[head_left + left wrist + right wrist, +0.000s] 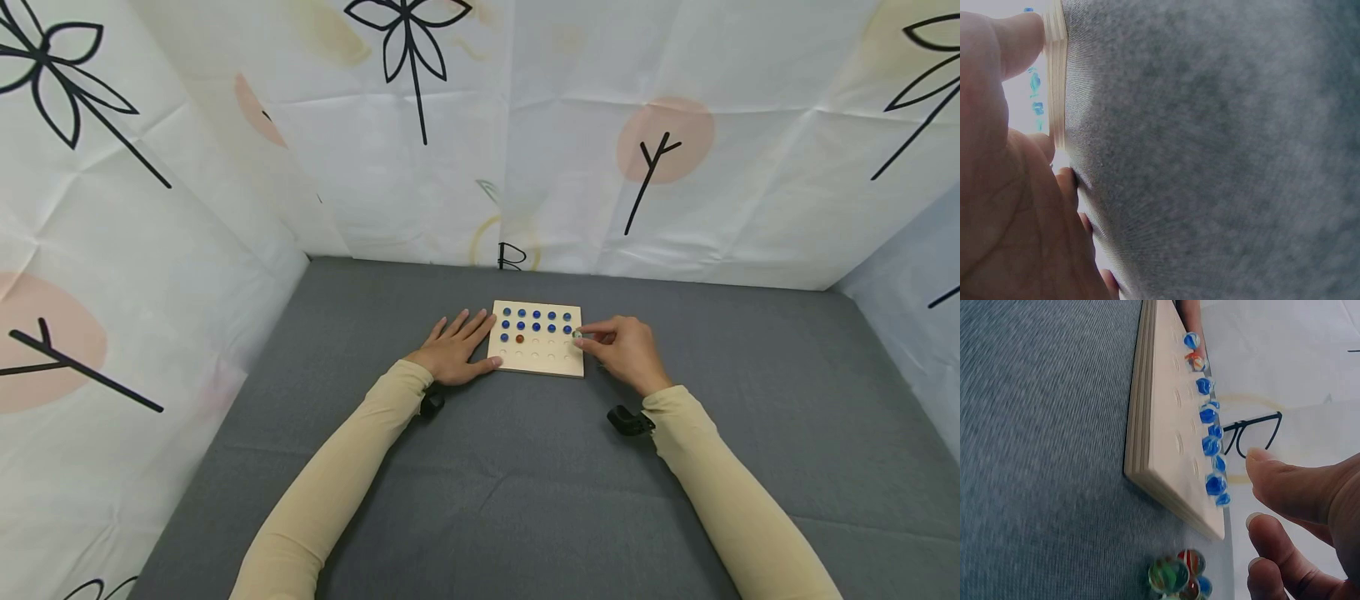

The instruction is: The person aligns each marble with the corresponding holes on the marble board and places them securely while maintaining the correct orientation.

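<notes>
- Grey cloth bench (525,483), printed sheets behind; wooden board (537,360) sits near the far edge, centre.
- Left hand (454,348) lies flat, fingers spread, against the board's left edge.
- Right hand (628,350) pinches a marble (577,334) at the board's right edge; advise lowering it squarely into an empty dimple beside the blue marbles (536,321), board held firm.
</notes>
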Available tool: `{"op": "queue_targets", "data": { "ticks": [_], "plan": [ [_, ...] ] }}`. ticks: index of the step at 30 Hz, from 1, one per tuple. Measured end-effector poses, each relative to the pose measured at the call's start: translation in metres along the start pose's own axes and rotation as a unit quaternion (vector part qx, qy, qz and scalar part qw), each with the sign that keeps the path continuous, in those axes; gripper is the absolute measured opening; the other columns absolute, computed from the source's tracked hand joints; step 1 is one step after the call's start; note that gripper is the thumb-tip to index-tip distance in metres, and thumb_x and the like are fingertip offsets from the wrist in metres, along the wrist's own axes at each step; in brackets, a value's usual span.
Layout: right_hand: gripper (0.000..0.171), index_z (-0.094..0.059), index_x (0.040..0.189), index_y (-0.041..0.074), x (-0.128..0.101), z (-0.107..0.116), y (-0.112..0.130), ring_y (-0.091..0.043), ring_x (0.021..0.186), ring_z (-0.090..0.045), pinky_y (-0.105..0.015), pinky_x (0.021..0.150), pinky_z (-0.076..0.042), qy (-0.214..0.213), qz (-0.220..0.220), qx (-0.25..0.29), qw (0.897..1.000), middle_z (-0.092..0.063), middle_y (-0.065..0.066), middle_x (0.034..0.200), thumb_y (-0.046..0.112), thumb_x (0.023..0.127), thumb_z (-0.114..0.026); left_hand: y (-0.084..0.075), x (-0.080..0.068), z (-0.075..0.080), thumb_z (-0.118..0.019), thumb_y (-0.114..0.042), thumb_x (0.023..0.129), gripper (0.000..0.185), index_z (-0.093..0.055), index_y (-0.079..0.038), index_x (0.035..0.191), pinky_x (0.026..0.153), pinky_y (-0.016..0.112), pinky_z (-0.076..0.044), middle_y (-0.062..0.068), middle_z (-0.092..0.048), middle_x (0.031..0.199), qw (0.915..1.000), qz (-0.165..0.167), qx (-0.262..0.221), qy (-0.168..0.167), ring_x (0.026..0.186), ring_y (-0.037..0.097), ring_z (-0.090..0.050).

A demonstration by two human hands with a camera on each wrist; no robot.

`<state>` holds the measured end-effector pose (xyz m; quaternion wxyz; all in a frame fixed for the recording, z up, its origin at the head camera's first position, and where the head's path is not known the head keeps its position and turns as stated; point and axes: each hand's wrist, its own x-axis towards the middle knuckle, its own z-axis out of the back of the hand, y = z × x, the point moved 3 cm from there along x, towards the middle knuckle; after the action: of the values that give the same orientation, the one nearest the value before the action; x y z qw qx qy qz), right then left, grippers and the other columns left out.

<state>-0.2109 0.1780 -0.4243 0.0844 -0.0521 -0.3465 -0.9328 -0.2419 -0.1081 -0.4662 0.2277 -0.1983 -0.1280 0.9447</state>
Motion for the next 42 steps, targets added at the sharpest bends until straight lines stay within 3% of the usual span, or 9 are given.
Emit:
{"op": "queue_targets", "data": {
  "ticks": [15,25,42],
  "plan": [
    [0.025,-0.080,0.107,0.003,0.008,-0.011,0.014,-0.022,0.066,-0.060,-0.032,0.052,-0.043,0.009,0.009,0.018,1.000,-0.071,-0.011,0.080,0.020,0.089,-0.082,0.003,0.002,-0.003,-0.035,-0.071,0.100,0.084,0.002,-0.031,0.164,0.123,0.049,0.011,-0.006,0.004,0.170,1.0000,0.002,-0.005,-0.004,0.155,0.020,0.010],
    [0.024,-0.081,0.107,0.002,0.008,-0.020,0.020,-0.023,0.069,-0.059,-0.031,0.053,-0.044,0.011,0.012,0.034,0.999,-0.070,-0.012,0.086,0.018,0.090,-0.081,0.003,0.001,-0.003,-0.036,-0.069,0.101,0.083,0.001,-0.030,0.164,0.123,0.049,0.011,-0.005,0.003,0.170,1.0000,0.001,-0.002,-0.009,0.156,0.021,0.010],
    [0.024,-0.081,0.107,0.004,0.014,-0.037,0.026,-0.020,0.068,-0.059,-0.031,0.055,-0.043,0.024,0.013,0.022,0.999,-0.071,-0.008,0.081,0.020,0.089,-0.081,0.004,0.004,-0.004,-0.036,-0.071,0.100,0.085,0.003,-0.031,0.164,0.123,0.048,0.011,-0.006,0.004,0.170,0.9999,0.008,0.011,-0.003,0.155,0.020,0.011]
  ]
}}
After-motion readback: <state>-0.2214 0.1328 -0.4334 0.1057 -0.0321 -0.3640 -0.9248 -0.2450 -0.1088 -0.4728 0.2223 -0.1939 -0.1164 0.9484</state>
